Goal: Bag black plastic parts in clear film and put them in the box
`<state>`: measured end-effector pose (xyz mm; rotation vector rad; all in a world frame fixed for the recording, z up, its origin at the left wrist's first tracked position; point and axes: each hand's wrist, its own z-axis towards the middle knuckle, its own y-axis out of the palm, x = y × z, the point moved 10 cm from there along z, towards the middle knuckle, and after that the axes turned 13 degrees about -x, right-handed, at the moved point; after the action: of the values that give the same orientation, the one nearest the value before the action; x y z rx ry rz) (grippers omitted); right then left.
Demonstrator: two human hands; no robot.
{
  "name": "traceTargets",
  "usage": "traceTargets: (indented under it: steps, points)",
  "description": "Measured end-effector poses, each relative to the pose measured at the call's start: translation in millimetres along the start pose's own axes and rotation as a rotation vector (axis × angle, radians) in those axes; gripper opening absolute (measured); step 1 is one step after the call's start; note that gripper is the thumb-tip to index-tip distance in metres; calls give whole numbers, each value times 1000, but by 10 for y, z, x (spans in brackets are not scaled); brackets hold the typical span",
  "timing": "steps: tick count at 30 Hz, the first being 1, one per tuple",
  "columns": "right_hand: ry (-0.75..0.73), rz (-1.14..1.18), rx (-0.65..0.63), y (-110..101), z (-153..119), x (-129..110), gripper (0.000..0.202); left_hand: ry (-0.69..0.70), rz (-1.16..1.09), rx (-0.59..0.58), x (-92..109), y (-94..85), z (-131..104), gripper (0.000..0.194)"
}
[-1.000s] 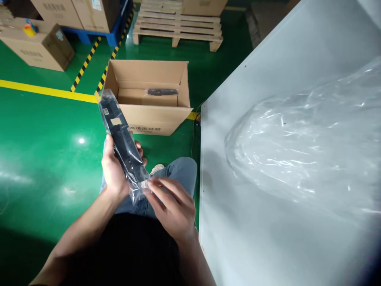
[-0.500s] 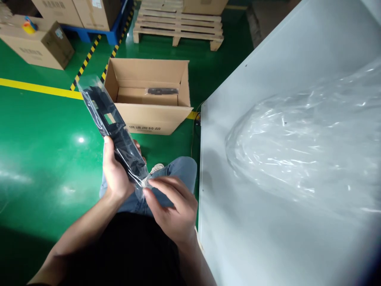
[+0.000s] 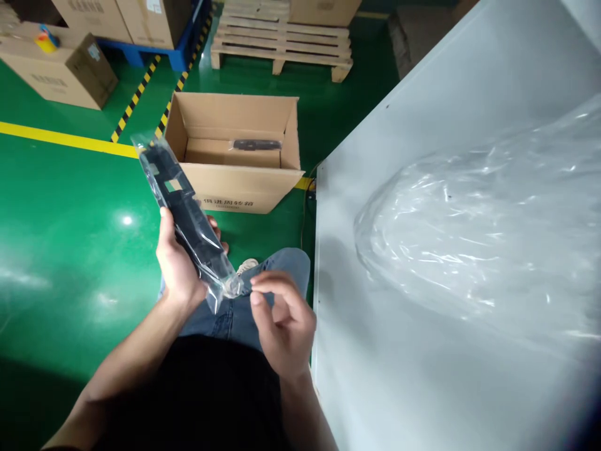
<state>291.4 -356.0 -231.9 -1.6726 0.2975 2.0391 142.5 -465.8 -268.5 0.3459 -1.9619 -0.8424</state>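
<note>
Left hand (image 3: 181,266) wrapped round part (image 3: 190,219), left of centre in frame. Right hand (image 3: 287,322) by bag (image 3: 231,286) end — fingertips nearly together, can't tell if pinching. Probably working bag end — next calls for neat pinch.

We see long black part (image 3: 195,228) inside clear plastic bag (image 3: 231,286), bag loose at far end, crumpled at near end. Pale tan rectangle (image 3: 173,185) on upper half. Part slants across our left hand (image 3: 181,269), far end leftward, well past thumb tip; near end beyond palm's edge.
</note>
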Motion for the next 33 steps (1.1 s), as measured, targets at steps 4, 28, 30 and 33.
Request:
traceTargets:
  steps: [4, 28, 30, 33]
  points:
    - [-194, -310, -22, 97, -27, -270, 34, -106, -59, 55, -106, -96, 70, 51]
    - [-114, -355, -65, 262, -81, -240, 8, -35, -86, 125, -231, -295, 82, 50]
    - [5, -200, -30, 275, -91, -118, 7, 20, -100, 110, -187, -272, 87, 51]
    - [257, 43, 20, 300, -135, 145, 10, 117, -115, 67, -93, -214, 81, 49]
